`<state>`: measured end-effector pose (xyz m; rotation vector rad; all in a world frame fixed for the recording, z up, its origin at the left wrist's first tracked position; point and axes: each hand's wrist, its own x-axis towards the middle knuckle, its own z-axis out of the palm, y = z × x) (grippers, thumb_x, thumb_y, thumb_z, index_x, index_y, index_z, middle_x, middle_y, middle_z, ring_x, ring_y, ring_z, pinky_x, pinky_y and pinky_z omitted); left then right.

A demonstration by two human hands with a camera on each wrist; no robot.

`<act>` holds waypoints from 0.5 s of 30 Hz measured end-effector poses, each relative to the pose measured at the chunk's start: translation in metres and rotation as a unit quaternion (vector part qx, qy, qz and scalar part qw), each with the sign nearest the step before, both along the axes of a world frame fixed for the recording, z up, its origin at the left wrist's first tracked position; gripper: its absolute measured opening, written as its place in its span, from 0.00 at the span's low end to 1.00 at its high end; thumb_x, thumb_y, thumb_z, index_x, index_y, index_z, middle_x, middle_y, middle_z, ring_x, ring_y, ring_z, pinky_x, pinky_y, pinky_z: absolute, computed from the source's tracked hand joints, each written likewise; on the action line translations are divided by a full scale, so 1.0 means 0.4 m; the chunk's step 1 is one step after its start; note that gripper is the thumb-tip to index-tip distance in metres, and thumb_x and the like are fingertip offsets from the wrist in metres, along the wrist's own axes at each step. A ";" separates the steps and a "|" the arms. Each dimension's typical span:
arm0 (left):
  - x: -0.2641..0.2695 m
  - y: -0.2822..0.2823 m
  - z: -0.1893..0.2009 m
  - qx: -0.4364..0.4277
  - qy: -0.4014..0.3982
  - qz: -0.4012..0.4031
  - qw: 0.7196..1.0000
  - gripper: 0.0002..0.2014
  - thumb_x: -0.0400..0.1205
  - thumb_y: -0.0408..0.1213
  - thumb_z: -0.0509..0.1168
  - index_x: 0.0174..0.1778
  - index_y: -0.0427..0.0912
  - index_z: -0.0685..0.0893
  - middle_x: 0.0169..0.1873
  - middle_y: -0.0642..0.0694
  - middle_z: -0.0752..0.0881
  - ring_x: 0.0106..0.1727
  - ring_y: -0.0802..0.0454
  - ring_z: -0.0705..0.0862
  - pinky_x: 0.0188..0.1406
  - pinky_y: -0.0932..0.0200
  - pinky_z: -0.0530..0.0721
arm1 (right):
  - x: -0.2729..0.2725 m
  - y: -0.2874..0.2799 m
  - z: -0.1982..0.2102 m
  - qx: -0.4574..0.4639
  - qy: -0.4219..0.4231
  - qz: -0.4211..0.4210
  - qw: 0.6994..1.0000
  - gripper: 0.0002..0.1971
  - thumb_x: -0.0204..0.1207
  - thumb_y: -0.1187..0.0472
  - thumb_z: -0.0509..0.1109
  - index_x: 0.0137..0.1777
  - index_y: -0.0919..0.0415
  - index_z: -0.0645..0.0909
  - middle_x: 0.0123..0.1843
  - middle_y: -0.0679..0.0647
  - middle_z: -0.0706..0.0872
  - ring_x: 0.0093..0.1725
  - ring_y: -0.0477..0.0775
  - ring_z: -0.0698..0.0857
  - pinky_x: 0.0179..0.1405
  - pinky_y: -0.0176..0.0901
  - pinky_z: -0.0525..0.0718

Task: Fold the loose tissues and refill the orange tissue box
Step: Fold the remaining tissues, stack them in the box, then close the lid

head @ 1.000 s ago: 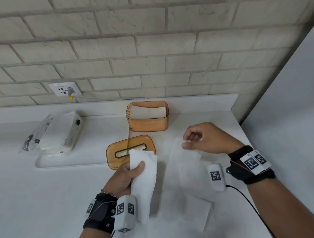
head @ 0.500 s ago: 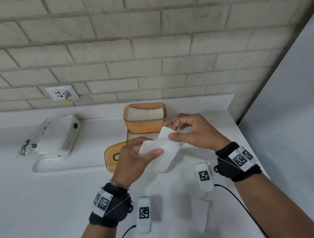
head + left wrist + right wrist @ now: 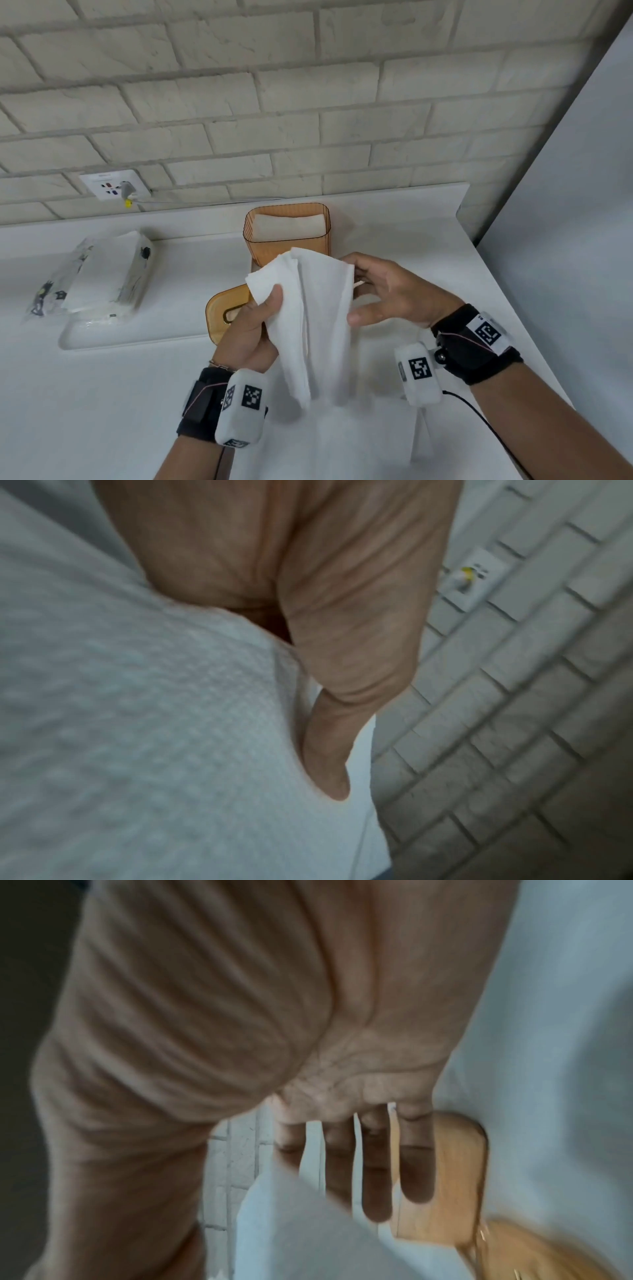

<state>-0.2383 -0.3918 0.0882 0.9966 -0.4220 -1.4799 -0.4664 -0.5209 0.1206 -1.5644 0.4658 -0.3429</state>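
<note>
A white tissue (image 3: 318, 325) hangs in loose vertical folds above the counter, in front of the orange tissue box (image 3: 287, 246). My left hand (image 3: 267, 308) grips its upper left corner, with the thumb pressed onto the sheet (image 3: 137, 723). My right hand (image 3: 373, 294) is at the tissue's right edge, its straight fingers (image 3: 377, 1177) reaching behind the sheet (image 3: 308, 1231) and its thumb apart below. The lidless box holds flat folded tissues (image 3: 291, 224). Its orange lid (image 3: 222, 305) lies on the counter, partly hidden behind my left hand.
More loose tissues (image 3: 376, 442) lie flat on the white counter below my hands. A plastic tissue pack (image 3: 99, 270) rests on a white tray (image 3: 102, 337) at the left. A wall socket (image 3: 113, 185) is on the brick wall. The counter's edge runs along the right.
My right hand left the flat tissue on the counter and came to the tissue in my left hand. Both hands rose, and the tissue now hangs in front of the box.
</note>
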 end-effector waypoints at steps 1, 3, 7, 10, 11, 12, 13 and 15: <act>-0.011 0.001 -0.006 -0.002 0.016 -0.018 1.000 0.36 0.72 0.51 0.84 0.74 0.39 0.87 0.74 0.32 0.85 0.74 0.33 0.85 0.73 0.34 0.84 | 0.007 0.012 -0.012 0.033 -0.021 -0.003 0.999 0.32 0.69 0.69 0.84 0.73 0.56 0.81 0.66 0.50 0.89 0.67 0.55 0.87 0.70 0.53 0.84; -0.034 0.007 -0.016 0.001 0.051 -0.041 0.998 0.33 0.79 0.53 0.78 0.77 0.39 0.85 0.78 0.30 0.80 0.81 0.29 0.78 0.83 0.26 0.70 | 0.024 0.035 -0.036 0.098 -0.053 -0.021 0.994 0.29 0.69 0.69 0.83 0.70 0.59 0.81 0.62 0.52 0.90 0.63 0.55 0.88 0.64 0.49 0.86; -0.047 0.018 -0.028 0.042 0.082 -0.017 0.996 0.24 0.90 0.52 0.59 0.73 0.39 0.88 0.76 0.31 0.83 0.77 0.31 0.82 0.82 0.32 0.71 | 0.032 0.047 -0.072 0.101 -0.001 -0.053 0.993 0.21 0.77 0.70 0.82 0.69 0.64 0.86 0.65 0.61 0.92 0.66 0.63 0.91 0.69 0.57 0.87; -0.022 0.020 -0.037 0.027 0.070 -0.004 0.997 0.30 0.74 0.52 0.82 0.68 0.38 0.91 0.69 0.34 0.89 0.70 0.33 0.87 0.78 0.33 0.76 | 0.005 0.026 -0.068 0.036 0.088 -0.062 0.994 0.23 0.75 0.58 0.86 0.68 0.65 0.87 0.61 0.52 0.94 0.59 0.48 0.93 0.75 0.49 0.82; -0.007 0.020 -0.043 0.022 0.049 -0.001 0.999 0.35 0.64 0.53 0.88 0.65 0.39 0.93 0.66 0.34 0.89 0.67 0.34 0.87 0.78 0.32 0.76 | -0.003 0.021 -0.054 0.014 0.112 -0.044 0.993 0.21 0.75 0.56 0.86 0.65 0.63 0.88 0.59 0.49 0.95 0.56 0.44 0.92 0.73 0.45 0.83; 0.005 0.018 -0.047 0.028 0.022 0.008 0.999 0.38 0.59 0.53 0.91 0.63 0.41 0.94 0.64 0.34 0.89 0.66 0.33 0.86 0.79 0.31 0.77 | -0.009 0.014 -0.040 -0.009 0.129 -0.022 0.991 0.16 0.77 0.56 0.85 0.61 0.60 0.90 0.54 0.47 0.96 0.51 0.41 0.92 0.65 0.39 0.85; 0.018 0.015 -0.051 0.029 0.007 0.009 1.000 0.36 0.59 0.53 0.91 0.61 0.42 0.94 0.61 0.34 0.88 0.63 0.34 0.86 0.76 0.31 0.78 | -0.013 0.009 -0.022 -0.030 0.144 0.002 0.989 0.11 0.78 0.58 0.84 0.58 0.58 0.91 0.48 0.44 0.96 0.44 0.39 0.90 0.53 0.35 0.85; 0.032 0.016 -0.038 0.030 0.001 0.020 0.999 0.18 0.73 0.52 0.80 0.53 0.44 0.97 0.56 0.37 0.90 0.55 0.39 0.88 0.61 0.42 0.90 | -0.021 -0.007 0.001 -0.055 0.178 0.024 0.982 0.09 0.78 0.58 0.84 0.57 0.56 0.91 0.44 0.45 0.96 0.40 0.46 0.92 0.46 0.40 0.88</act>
